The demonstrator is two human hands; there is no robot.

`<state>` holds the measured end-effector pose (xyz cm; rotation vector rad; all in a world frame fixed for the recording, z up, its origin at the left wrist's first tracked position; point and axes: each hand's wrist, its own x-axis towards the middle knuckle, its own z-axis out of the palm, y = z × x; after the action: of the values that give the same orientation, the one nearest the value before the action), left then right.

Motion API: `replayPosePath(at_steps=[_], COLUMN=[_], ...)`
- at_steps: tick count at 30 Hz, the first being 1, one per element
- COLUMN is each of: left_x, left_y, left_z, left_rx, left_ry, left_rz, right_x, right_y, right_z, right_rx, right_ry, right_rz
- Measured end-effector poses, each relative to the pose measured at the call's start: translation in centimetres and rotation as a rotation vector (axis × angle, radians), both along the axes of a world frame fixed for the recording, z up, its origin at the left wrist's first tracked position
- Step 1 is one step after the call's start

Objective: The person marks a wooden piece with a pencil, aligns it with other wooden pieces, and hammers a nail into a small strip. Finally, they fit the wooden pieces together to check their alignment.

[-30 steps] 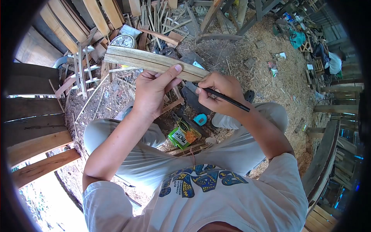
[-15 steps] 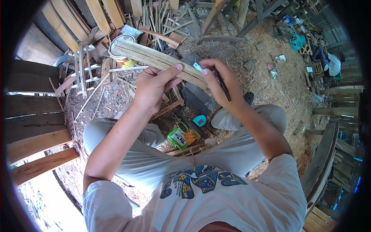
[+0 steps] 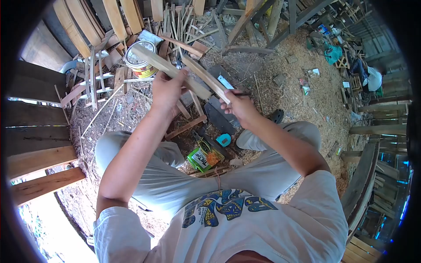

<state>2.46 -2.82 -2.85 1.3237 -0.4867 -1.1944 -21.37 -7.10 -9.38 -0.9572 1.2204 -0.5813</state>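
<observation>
My left hand (image 3: pixel 167 93) is closed around a flat wooden strip (image 3: pixel 173 72), which slants from the upper left down toward the middle. A second wooden strip (image 3: pixel 204 76) is gripped near its lower end by my right hand (image 3: pixel 241 108). The two strips lie at a slight angle to each other, with a gap at their upper ends. A dark slim end (image 3: pixel 244 94) shows beside my right fingers; the rest of it is hidden. Below the hands, a dark flat blade-like piece (image 3: pixel 219 118) rests on the ground.
A paint can (image 3: pixel 142 71) stands beyond my left hand, among scattered offcuts. Between my legs lie a turquoise tape measure (image 3: pixel 223 140) and a green packet (image 3: pixel 198 159). Curved planks (image 3: pixel 81 19) lean at the upper left. Another person (image 3: pixel 373 78) is at the far right.
The two strips, held together before, are now apart, one in each hand. My right hand has moved down and left, and the dark slim tool in it is now mostly hidden.
</observation>
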Motion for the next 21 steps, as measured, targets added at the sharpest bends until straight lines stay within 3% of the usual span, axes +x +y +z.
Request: replayPosePath(at_steps=[2,7,12,18,20,21], left_x=[1.5,3.9,5.9,6.2,6.6,6.9], left_y=[-1.1,-3.1,-5.0,-5.2,-5.6,-5.7], left_z=[-0.2,0.0,-1.0,-0.5,-1.3,-1.6], left_rx=[0.006,0.017,0.018,-0.096,-0.119,-0.137], left_ry=[-0.141,0.045,0.143,0.15,0.19,0.228], left_rz=[0.099,0.228,0.283,0.292,0.282,0.274], right_x=[-0.8,-2.7,-3.3,0.0,1.8,2.7], right_y=[0.1,0.5,-1.7,-4.0,-6.6,-8.0], right_z=[-3.7,-9.3,-10.4,-11.3,-14.9,-17.9], right_rx=[0.041,0.161,0.138,0.038,0.036,-0.149], right_ry=[0.053,0.34,0.365,0.193,0.174,0.294], right_rz=[0.027,0.071,0.041,-0.073,-0.087,-0.08])
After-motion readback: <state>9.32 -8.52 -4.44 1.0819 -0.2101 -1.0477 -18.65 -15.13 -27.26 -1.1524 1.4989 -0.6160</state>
